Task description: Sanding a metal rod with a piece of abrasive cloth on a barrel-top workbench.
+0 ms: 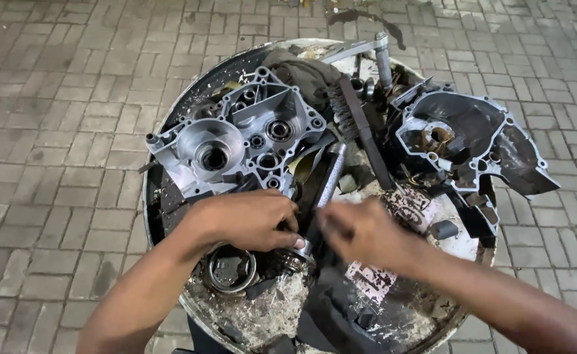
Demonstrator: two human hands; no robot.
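Note:
My left hand (249, 219) is closed over a small round metal part with a bearing (293, 261) near the middle of a round metal tray (170, 118). My right hand (360, 233), blurred, sits just to its right and touches the lower end of a knurled steel rod (331, 174); whether it grips the rod is unclear. Behind my left hand lies a silver engine crankcase half (236, 134) with bearings. A dark, greasy crankcase cover (472, 141) rests at the tray's right side.
A black wire brush (357, 121), a dark rag (305, 72) and a lever-like metal arm (373, 49) lie at the tray's back. A metal ring (230, 269) lies below my left wrist. Brick paving (52, 131) surrounds the tray.

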